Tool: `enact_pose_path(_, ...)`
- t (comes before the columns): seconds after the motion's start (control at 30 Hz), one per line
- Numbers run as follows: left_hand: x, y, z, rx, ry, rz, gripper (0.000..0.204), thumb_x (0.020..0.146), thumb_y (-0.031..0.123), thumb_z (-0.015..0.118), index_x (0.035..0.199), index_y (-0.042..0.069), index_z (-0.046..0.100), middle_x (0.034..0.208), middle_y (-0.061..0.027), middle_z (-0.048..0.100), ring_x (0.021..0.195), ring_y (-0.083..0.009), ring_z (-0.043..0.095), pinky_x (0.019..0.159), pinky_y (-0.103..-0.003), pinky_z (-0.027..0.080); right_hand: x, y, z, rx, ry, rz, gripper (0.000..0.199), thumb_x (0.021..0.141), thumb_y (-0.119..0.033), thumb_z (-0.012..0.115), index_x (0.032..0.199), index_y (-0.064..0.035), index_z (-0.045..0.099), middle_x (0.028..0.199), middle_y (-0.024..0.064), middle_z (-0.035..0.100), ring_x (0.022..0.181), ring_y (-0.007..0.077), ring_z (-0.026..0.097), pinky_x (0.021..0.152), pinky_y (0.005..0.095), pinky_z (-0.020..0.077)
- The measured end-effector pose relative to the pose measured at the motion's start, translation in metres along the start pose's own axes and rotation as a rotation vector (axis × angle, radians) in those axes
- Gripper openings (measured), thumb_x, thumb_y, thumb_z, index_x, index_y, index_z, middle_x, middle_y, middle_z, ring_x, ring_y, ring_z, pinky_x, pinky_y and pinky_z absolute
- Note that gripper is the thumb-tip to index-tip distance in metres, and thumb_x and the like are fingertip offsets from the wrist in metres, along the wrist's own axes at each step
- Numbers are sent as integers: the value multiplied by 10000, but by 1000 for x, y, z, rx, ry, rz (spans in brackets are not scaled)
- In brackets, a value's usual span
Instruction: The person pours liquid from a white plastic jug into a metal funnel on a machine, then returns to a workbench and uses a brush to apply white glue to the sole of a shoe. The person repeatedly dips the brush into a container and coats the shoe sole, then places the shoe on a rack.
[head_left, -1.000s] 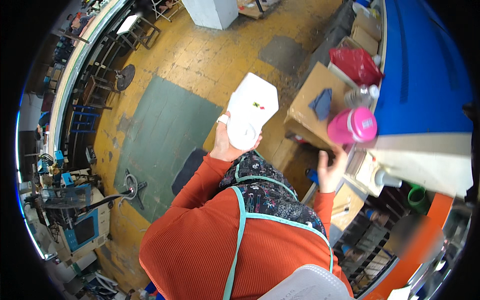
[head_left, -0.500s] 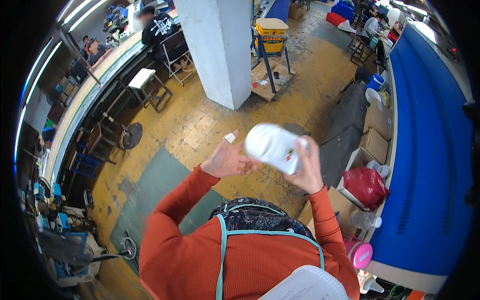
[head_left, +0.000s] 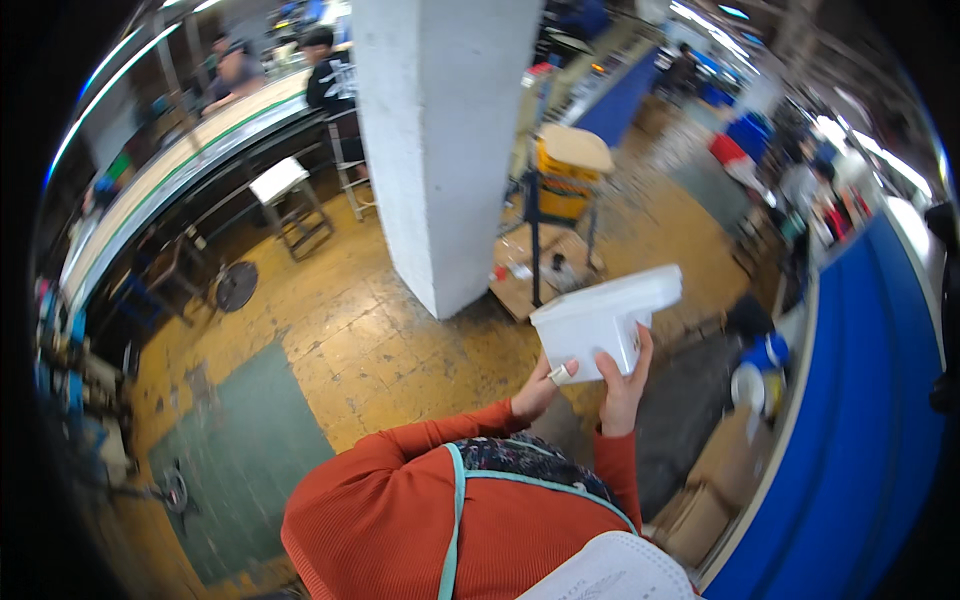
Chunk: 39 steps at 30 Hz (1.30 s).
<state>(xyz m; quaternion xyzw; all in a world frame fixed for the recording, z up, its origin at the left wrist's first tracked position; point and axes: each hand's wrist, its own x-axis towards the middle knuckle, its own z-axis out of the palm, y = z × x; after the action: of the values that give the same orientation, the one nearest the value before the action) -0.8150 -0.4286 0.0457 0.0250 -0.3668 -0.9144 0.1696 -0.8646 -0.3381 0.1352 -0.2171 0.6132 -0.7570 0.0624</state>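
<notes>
1. Now holding white container (head_left: 603, 330) in both hands, up in front of the chest, above the yellow floor (head_left: 350, 370). In view: low and to the right of the pale pillar (head_left: 430, 150), well apart from the blue panel (head_left: 870, 400).
2. Right hand (head_left: 622, 397): pinching the container's near side, thumb and fingers parted around the lower right corner.
3. Left hand (head_left: 537, 393): closed lightly on the lower left edge, with white band (head_left: 563, 374) on one digit. Cannot tell finger placement behind the wall.
4. Changed since half a second ago: from right-hand hold with left palm turned open alongside, to contact by both. One second back: held by left alone, right spread and off.
5. Also turned and carried farther out: now seen side-on, tilted, wide rim uppermost and rising toward the right. Cannot tell from here whether lidded or filled.
6. Meaning, as judged: better supported with two hands, so easier to steer and less likely to slip mid-turn. Probably light, given the loose grip.
7. Also shifted: view, lifted toward the room. Cardboard boxes (head_left: 720, 460) now low on the right, not touched.
</notes>
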Motion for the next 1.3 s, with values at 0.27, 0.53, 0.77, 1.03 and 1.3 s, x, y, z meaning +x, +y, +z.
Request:
enact_pose_path(0.27, 134, 50, -38, -248, 263, 180, 830, 850, 517, 588, 1453, 30, 291, 1416, -152, 416, 1290, -311, 439, 1055, -503, 361, 219, 46, -33, -135, -729, 62, 1098, 714, -342, 848, 1520, -54, 159, 1545, 139, 234, 1410, 297, 262, 1102, 465, 272)
enact_pose_path(0.53, 257, 22, -69, -531, 356, 100, 855, 823, 673, 482, 1472, 139, 324, 1455, -152, 397, 1266, -339, 450, 986, -494, 401, 555, 252, -60, -1235, -538, -234, 709, 737, -329, 744, 1338, -50, 491, 1177, 230, 545, 1182, 385, 451, 1051, 438, 343)
enact_pose_path(0.77, 446, 53, -53, -517, 363, 49, 855, 837, 708, 408, 1485, 158, 318, 1470, -146, 388, 1274, -386, 440, 966, -577, 406, 749, 352, -22, -1837, -679, 5, 1022, 757, -515, 732, 1540, -158, 179, 1514, 334, 198, 1401, 530, 138, 1111, 651, 164)
enact_pose_path(1.03, 506, 39, -40, -425, 620, 394, 819, 841, 645, 523, 1476, 163, 336, 1463, -172, 385, 1297, -404, 429, 987, -608, 420, 856, 373, -77, -1303, -815, 72, 712, 859, -370, 599, 1474, -112, 350, 1469, 260, 373, 1277, 395, 464, 1012, 465, 419)
enact_pose_path(1.3, 607, -126, 32, -588, 981, 771, 804, 858, 630, 494, 1481, 151, 323, 1449, -180, 405, 1265, -420, 461, 967, -586, 444, 1113, 202, -129, 136, -154, 73, 626, 975, -420, 433, 1422, 13, 366, 1417, 181, 452, 1248, 345, 508, 1022, 460, 457)
